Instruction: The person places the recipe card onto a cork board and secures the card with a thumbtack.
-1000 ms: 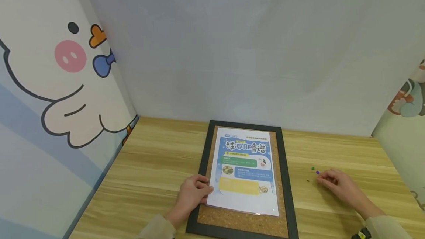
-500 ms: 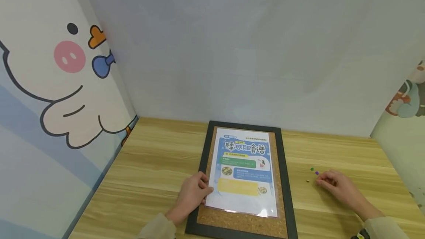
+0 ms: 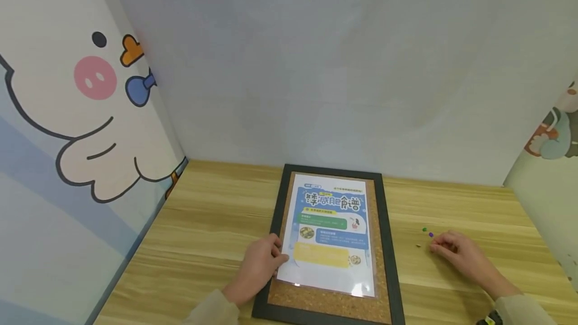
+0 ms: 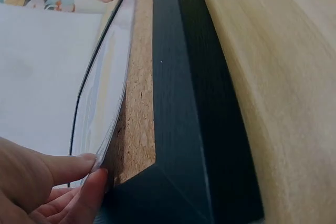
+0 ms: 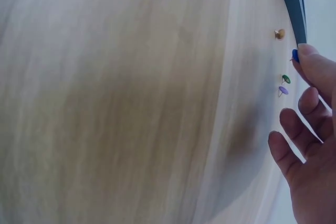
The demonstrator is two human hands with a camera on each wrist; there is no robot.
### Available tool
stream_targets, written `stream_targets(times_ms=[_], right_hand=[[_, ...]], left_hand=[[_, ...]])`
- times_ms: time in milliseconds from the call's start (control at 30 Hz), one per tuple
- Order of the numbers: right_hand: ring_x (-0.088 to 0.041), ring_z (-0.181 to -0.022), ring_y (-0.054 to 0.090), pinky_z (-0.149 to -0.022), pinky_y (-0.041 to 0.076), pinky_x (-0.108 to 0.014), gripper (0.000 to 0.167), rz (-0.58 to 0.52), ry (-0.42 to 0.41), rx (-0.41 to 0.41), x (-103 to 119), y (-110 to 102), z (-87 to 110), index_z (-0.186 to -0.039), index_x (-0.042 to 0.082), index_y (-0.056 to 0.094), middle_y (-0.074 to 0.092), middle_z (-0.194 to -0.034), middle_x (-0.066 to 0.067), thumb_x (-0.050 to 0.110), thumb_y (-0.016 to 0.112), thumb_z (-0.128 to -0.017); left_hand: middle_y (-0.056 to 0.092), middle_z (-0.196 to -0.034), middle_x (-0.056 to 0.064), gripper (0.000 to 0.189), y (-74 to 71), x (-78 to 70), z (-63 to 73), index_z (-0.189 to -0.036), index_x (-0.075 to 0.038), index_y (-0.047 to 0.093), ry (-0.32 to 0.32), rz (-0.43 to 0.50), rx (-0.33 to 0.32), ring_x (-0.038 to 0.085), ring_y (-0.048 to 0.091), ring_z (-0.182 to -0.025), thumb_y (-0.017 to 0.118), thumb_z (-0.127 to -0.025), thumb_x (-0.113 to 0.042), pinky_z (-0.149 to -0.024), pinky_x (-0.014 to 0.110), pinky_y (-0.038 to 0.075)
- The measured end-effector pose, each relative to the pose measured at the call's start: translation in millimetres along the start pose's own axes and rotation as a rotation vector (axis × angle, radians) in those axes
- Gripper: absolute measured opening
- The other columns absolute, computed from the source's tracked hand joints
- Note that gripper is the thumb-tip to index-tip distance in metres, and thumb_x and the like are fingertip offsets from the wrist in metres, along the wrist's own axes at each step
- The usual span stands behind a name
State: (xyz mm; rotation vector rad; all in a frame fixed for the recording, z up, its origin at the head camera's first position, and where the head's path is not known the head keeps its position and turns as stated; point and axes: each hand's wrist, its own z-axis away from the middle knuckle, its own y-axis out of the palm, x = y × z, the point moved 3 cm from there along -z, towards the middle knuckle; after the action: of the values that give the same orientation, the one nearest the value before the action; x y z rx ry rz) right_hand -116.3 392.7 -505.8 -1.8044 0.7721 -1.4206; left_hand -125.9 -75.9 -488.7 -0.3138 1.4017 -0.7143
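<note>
My left hand (image 3: pixel 256 267) pinches the lower left edge of a laminated poster (image 3: pixel 331 277) between thumb and fingers. In the left wrist view the poster's edge bows up off the cork. The poster lies over a black-framed cork board (image 3: pixel 334 307), with cork showing below and along its right side. To the right of the board my right hand (image 3: pixel 462 256) is held low near the tabletop. Between its thumb and index finger is a blue thumbtack (image 5: pixel 295 55), seen in the right wrist view; the other fingers are spread and loosely bent.
Beside my right fingertips lie a green thumbtack (image 3: pixel 424 229), a purple thumbtack (image 3: pixel 431 234) and a gold thumbtack (image 5: pixel 280 34) on the wooden table (image 3: pixel 212 214). A pale wall (image 3: pixel 338 74) rises behind the board. A wall with cartoon prints (image 3: pixel 97 129) stands on the left.
The poster has slid slightly left and toward me on the board, with my left hand pinching its edge. My right hand stays almost still.
</note>
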Motion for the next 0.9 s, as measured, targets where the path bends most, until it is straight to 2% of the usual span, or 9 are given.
stream_targets(times_ms=[100, 267, 433, 533, 667, 800, 900], right_hand=[[0.003, -0.07, 0.045, -0.06, 0.043, -0.024, 0.01, 0.008, -0.007, -0.004, -0.8, 1.0, -1.4, -0.086, 0.013, 0.077, 0.064, -0.085, 0.007, 0.003, 0.08, -0.088], [0.003, -0.07, 0.045, -0.059, 0.042, -0.024, 0.012, -0.002, -0.04, -0.023, 1.1, 2.3, -1.4, -0.084, 0.015, 0.078, 0.063, -0.083, 0.01, 0.003, 0.082, -0.086], [0.003, -0.071, 0.046, -0.06, 0.043, -0.025, 0.007, 0.006, -0.019, 0.008, 6.5, 1.2, -4.9, -0.086, 0.014, 0.079, 0.06, -0.084, 0.011, 0.009, 0.081, -0.09], [0.001, -0.072, 0.047, -0.061, 0.044, -0.025, 0.005, 0.018, 0.008, 0.032, 13.4, -1.4, -9.7, -0.088, 0.014, 0.079, 0.06, -0.085, 0.01, 0.014, 0.079, -0.093], [-0.001, -0.072, 0.047, -0.062, 0.044, -0.026, 0.006, 0.009, 0.013, 0.054, 23.7, -5.3, -19.7, -0.09, 0.014, 0.079, 0.06, -0.085, 0.009, 0.015, 0.077, -0.095], [-0.002, -0.073, 0.047, -0.064, 0.044, -0.027, 0.007, -0.004, -0.001, 0.088, 33.7, -6.0, -32.6, -0.091, 0.015, 0.079, 0.061, -0.086, 0.009, 0.016, 0.075, -0.097], [-0.002, -0.074, 0.049, -0.065, 0.046, -0.027, 0.007, -0.009, -0.02, 0.099, 42.2, -5.4, -42.8, -0.091, 0.015, 0.08, 0.062, -0.087, 0.009, 0.016, 0.075, -0.096]], left_hand=[[0.062, -0.077, 0.003, 0.017, 2.0, -3.9, -1.1, -0.102, 0.001, 0.063, 0.008, -0.096, 0.012, 0.011, 0.058, -0.058, 0.077, -0.092, -0.003, -0.049, 0.023, 0.05], [0.057, -0.073, 0.001, 0.016, 3.6, -8.0, -0.2, -0.104, 0.0, 0.062, 0.021, -0.164, 0.036, 0.011, 0.053, -0.059, 0.075, -0.095, -0.005, -0.05, 0.024, 0.046], [0.057, -0.075, 0.0, 0.03, 3.6, -12.0, 0.8, -0.121, 0.006, 0.066, 0.14, -0.301, 0.033, 0.008, 0.049, -0.065, 0.075, -0.095, -0.005, -0.054, 0.023, 0.044], [0.064, -0.083, 0.005, 0.04, 2.7, -13.1, -0.8, -0.131, 0.007, 0.067, 0.164, -0.356, 0.048, 0.008, 0.048, -0.069, 0.076, -0.094, -0.006, -0.057, 0.022, 0.045], [0.072, -0.097, 0.013, 0.038, 1.5, -13.5, -4.4, -0.129, 0.007, 0.069, 0.174, -0.406, 0.086, 0.01, 0.05, -0.072, 0.076, -0.095, -0.008, -0.06, 0.024, 0.046], [0.072, -0.095, 0.013, 0.036, 0.8, -14.0, -7.2, -0.126, 0.008, 0.07, 0.226, -0.468, 0.11, 0.011, 0.052, -0.073, 0.076, -0.095, -0.009, -0.063, 0.026, 0.048], [0.068, -0.087, 0.009, 0.036, 0.2, -13.9, -8.6, -0.126, 0.007, 0.071, 0.232, -0.464, 0.123, 0.011, 0.05, -0.072, 0.076, -0.094, -0.009, -0.062, 0.026, 0.047]])
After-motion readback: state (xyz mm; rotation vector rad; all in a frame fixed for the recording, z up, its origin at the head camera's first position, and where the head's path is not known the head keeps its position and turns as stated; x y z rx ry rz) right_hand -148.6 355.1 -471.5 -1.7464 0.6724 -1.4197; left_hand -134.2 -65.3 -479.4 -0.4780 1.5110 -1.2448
